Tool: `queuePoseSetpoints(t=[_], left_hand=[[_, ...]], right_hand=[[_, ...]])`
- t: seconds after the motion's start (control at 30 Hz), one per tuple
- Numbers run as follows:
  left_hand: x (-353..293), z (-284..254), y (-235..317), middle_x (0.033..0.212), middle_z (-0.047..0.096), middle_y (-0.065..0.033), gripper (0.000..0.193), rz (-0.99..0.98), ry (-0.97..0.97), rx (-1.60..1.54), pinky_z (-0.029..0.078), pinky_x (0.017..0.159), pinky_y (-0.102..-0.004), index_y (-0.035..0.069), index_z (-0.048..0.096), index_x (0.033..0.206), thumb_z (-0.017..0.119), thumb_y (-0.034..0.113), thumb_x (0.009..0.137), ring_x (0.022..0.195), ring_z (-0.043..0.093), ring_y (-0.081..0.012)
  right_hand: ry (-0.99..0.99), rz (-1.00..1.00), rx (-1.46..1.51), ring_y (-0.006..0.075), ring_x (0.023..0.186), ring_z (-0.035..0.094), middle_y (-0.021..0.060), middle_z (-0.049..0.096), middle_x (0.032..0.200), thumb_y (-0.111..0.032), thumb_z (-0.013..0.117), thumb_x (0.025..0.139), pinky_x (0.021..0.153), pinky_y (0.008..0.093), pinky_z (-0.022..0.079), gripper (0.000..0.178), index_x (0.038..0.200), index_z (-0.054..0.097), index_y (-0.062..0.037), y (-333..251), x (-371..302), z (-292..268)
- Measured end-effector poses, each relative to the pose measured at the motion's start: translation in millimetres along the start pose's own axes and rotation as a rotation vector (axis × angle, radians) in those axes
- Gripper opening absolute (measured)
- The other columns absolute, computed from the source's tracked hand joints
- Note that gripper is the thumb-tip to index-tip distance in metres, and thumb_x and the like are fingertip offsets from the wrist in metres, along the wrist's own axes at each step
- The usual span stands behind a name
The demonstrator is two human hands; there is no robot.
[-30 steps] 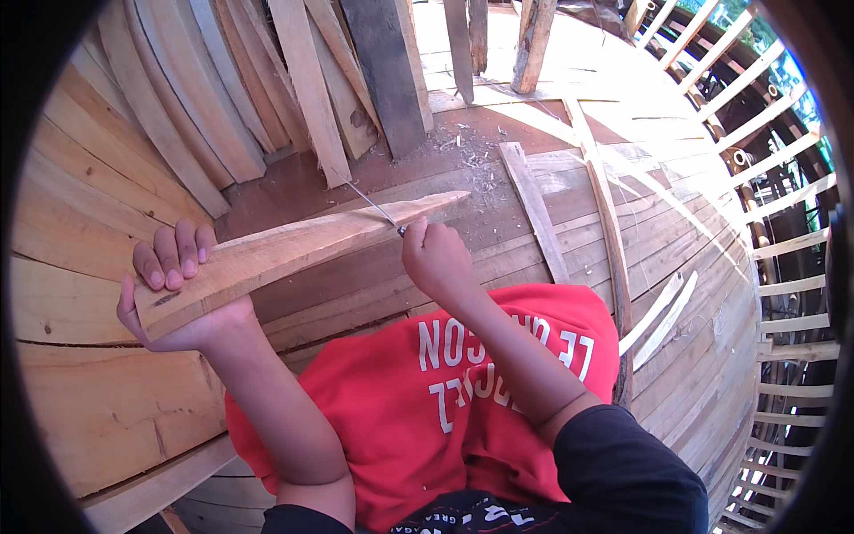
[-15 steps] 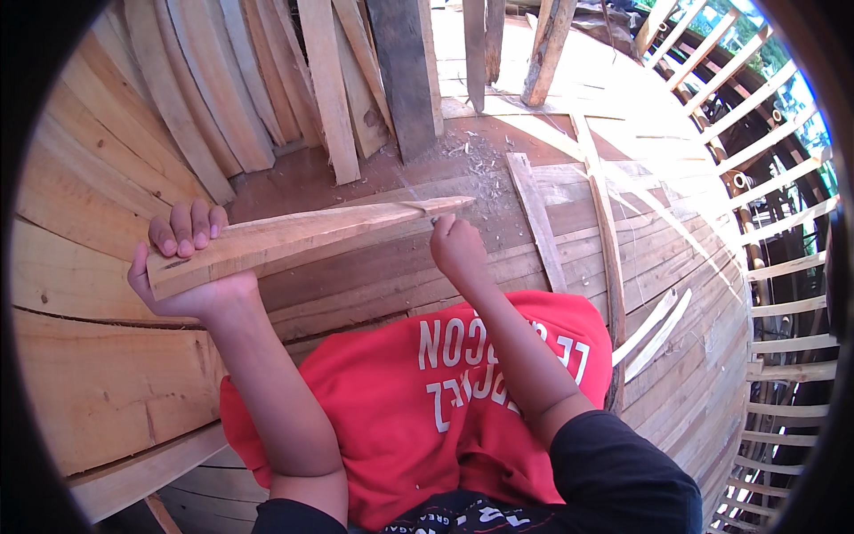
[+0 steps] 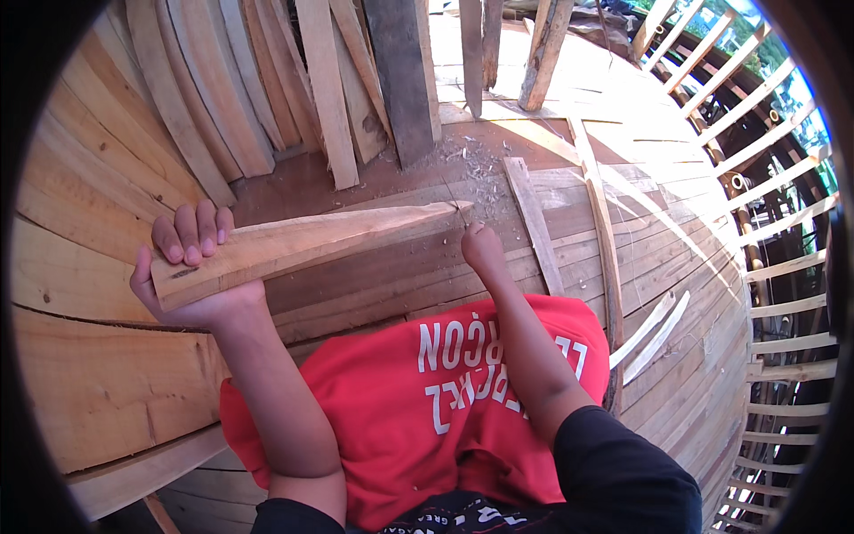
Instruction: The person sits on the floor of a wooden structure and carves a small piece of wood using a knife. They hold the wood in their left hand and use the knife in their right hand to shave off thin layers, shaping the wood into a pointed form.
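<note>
My left hand (image 3: 191, 258) is wrapped round the wide end of a long, tapering piece of wood (image 3: 311, 240), thumb beneath and fingers over the top. The wood reaches to the right and narrows to a pale, cut point. At that point, my right hand (image 3: 482, 246) is closed round the handle of a knife (image 3: 456, 201). Its thin, dark blade crosses the tip, seen almost edge-on; the handle is mostly hidden in my fist. Below both forearms a red cloth garment with white lettering (image 3: 418, 383) lies over my lap.
Curved planks (image 3: 98, 267) form a wall on the left, with upright boards (image 3: 325, 98) leaning at the back. Wood shavings (image 3: 485, 165) litter the plank floor ahead. Loose strips (image 3: 534, 222) lie to the right, and a slatted frame (image 3: 787, 307) runs along the far right.
My right hand and the knife have moved right, out to the wood's pointed tip. The left hand keeps its hold, with the wood shifted slightly.
</note>
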State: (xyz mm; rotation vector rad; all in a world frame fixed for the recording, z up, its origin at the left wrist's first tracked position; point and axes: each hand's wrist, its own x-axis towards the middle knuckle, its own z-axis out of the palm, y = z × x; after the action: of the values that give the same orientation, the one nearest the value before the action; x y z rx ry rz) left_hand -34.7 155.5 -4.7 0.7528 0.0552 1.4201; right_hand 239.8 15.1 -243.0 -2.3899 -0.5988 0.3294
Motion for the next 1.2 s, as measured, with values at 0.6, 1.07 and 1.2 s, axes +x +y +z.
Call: queuePoseSetpoints(t=[0.6, 1.07, 1.2], left_hand=[[-4, 4, 3, 0.056, 0.043, 0.0051, 0.032, -0.042, -0.222, -0.029, 0.032, 0.060, -0.0253, 0.018, 0.044, 0.062, 0.045, 0.038, 0.087, 0.058, 0.039, -0.0091], [4, 0, 5, 0.055, 0.050, 0.0071, 0.036, -0.195, -0.703, -0.045, 0.029, 0.057, -0.0250, 0.019, 0.050, 0.063, 0.049, 0.044, 0.089, 0.055, 0.040, -0.0067], [3, 6, 0, 0.054, 0.050, 0.0070, 0.037, -0.197, -0.711, -0.053, 0.029, 0.056, -0.0246, 0.018, 0.050, 0.062, 0.050, 0.044, 0.089, 0.055, 0.042, -0.0067]], right_hand=[[-0.272, -0.117, 0.015, 0.0511, 0.097, 0.061, 0.0350, 0.063, 0.095, -0.032, 0.032, 0.097, 0.089, 0.0558, 0.046, 0.052, 0.090, 0.066, 0.0068, -107, -70, -40], [-0.222, -0.128, 0.012, 0.0496, 0.093, 0.062, 0.0332, 0.065, 0.091, -0.036, 0.035, 0.095, 0.087, 0.0552, 0.048, 0.054, 0.086, 0.068, 0.0056, -111, -77, -55], [-0.116, -0.038, 0.030, 0.0481, 0.090, 0.064, 0.0329, 0.065, 0.088, -0.036, 0.036, 0.096, 0.084, 0.0545, 0.049, 0.054, 0.084, 0.068, 0.0054, -94, -57, -46]])
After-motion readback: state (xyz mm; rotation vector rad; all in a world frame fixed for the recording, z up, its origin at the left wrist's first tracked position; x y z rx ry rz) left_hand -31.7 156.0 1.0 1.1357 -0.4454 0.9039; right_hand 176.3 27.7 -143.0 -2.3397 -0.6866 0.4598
